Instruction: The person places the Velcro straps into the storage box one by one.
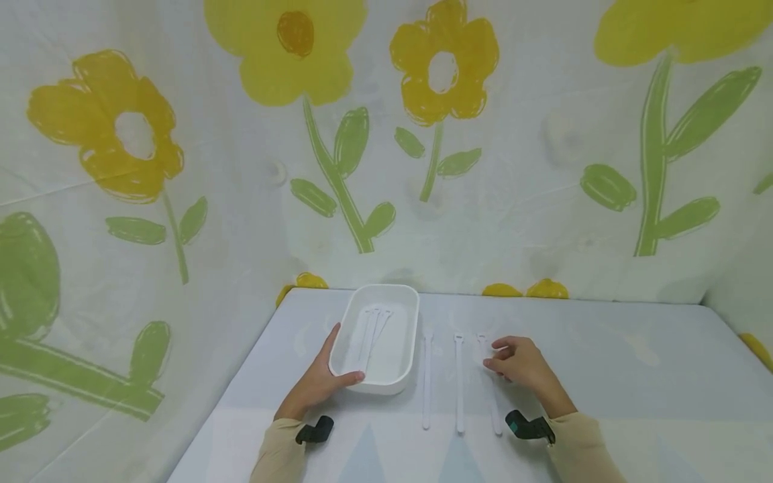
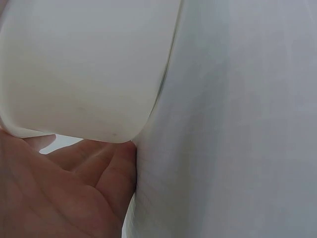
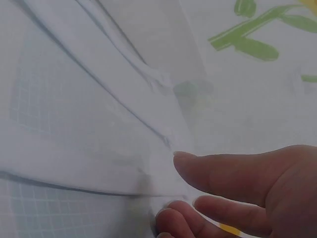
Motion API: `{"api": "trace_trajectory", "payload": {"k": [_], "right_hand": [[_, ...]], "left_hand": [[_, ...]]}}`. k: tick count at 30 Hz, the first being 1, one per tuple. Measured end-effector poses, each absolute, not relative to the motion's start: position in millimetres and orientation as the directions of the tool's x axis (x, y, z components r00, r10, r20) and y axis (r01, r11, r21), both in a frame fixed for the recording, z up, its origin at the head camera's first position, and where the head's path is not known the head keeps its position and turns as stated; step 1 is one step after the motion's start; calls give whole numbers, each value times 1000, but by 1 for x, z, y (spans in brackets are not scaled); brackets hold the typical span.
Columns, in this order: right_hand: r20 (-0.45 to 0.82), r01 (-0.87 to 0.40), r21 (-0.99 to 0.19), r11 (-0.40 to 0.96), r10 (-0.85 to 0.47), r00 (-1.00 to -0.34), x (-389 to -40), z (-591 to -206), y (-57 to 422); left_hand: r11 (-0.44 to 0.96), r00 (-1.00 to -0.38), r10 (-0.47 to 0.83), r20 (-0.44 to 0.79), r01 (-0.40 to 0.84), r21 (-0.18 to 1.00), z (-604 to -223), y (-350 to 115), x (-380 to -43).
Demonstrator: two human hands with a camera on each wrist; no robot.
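Note:
My left hand (image 1: 317, 384) grips a white tray (image 1: 398, 345) at its near left corner, thumb over the rim and fingers along the outer side. Several white cable ties (image 1: 366, 335) lie inside it, heads toward the far end. Right of the tray, three more lie lengthwise on the table: a left tie (image 1: 427, 386), a middle tie (image 1: 459, 386) and a right tie (image 1: 496, 412). My right hand (image 1: 521, 363) is at the head of the right tie. The right wrist view shows a gap between thumb (image 3: 213, 171) and fingers, with fingertips right by the strip's end.
The pale table (image 1: 634, 382) meets a white curtain (image 1: 513, 235) printed with yellow flowers at the back. More curtain (image 1: 199, 315) runs along the left side. A dark wrist camera (image 1: 317, 429) sits at the left cuff, another camera (image 1: 528, 426) at the right.

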State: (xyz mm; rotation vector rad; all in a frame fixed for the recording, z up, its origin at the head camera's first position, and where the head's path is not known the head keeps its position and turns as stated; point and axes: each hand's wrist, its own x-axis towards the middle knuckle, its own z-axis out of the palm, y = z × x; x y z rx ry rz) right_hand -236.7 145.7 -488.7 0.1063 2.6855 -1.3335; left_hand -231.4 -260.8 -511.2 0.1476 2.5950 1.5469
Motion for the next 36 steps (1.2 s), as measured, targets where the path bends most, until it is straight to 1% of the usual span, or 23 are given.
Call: {"api": "trace_trajectory", "payload": {"k": [9, 14, 19, 26, 36], "right_hand": [[-152, 110, -698, 708, 4, -988, -237, -490, 135], [-157, 117, -669, 734, 15, -988, -237, -491, 131], [-169, 138, -650, 747, 35, -985, -236, -487, 131], [-143, 126, -635, 762, 44, -989, -234, -481, 133], [-195, 176, -612, 771, 68, -978, -234, -480, 134]], "left_hand": [[492, -990, 125, -64, 6, 871, -514, -263, -231], [491, -990, 129, -62, 9, 871, -515, -264, -232], [491, -989, 131, -63, 10, 871, -515, -264, -232], [484, -987, 145, -62, 16, 875, -513, -263, -235], [479, -986, 152, -74, 8, 878, -512, -263, -236]]}}
